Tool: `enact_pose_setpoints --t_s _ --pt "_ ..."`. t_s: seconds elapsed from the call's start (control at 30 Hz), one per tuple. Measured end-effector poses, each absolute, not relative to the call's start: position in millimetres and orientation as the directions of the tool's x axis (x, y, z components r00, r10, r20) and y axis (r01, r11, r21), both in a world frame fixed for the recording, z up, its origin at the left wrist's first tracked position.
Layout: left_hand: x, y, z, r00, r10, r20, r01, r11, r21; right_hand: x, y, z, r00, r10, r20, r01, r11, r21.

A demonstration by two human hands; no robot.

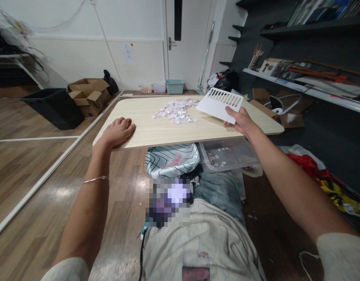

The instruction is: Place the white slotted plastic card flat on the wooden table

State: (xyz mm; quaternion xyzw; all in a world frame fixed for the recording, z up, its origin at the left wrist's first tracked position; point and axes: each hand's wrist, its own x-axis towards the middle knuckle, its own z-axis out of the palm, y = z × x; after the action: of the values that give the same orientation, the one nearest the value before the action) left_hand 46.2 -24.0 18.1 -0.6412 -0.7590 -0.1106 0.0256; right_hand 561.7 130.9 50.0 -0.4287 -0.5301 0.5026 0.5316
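My left hand (119, 132) lies palm down on the left front part of the pale wooden table (139, 130), fingers resting on its top and holding nothing. My right hand (240, 119) grips a white slotted panel (216, 107) by its near right corner, thumb on top. This panel is thin and flat, with a row of slots along its far edge, and it is tilted above the right part of the table. A heap of small white and pinkish paper scraps (178, 111) is spread over the table's middle, just left of the panel.
Below the table's front edge are a patterned cushion (171, 160) and a clear plastic bin (231, 156) with some scraps. A black trash bin (55, 107) and cardboard boxes (90, 95) stand left. Dark shelves (309, 43) line the right wall. A blue-green basket (174, 86) sits behind the table.
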Motion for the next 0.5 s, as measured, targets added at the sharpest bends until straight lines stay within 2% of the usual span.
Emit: enact_pose_setpoints --t_s 0.27,0.5 --pt "44.9 -23.8 17.5 -0.161 0.968 0.194 0.982 0.136 0.133 565.7 143.0 44.8 -0.039 0.991 0.126 -0.040 0.124 -0.991" --pt "44.5 -23.7 15.8 -0.160 0.967 0.199 0.983 0.138 0.120 566.9 137.3 53.4 -0.160 0.979 0.128 0.018 0.133 -0.991"
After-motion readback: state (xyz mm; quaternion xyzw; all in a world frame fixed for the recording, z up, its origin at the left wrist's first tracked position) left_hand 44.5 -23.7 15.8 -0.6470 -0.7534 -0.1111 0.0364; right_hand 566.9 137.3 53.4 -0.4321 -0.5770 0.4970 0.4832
